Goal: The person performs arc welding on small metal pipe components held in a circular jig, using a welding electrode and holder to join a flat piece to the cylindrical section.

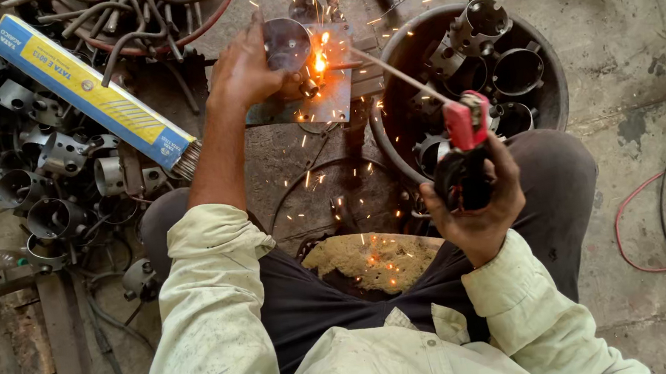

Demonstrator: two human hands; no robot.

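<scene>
The round metal part is being steadied by the left hand while the electrode holder, gripped in the right hand, is being fed at the arc; a steady rod angle is being advised.

Two hands, one electrode holder, one electrode box, one tub.

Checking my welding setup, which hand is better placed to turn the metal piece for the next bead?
Probably left. The left hand already grips the metal piece beside the arc, while the right hand is occupied with the electrode holder.
</scene>
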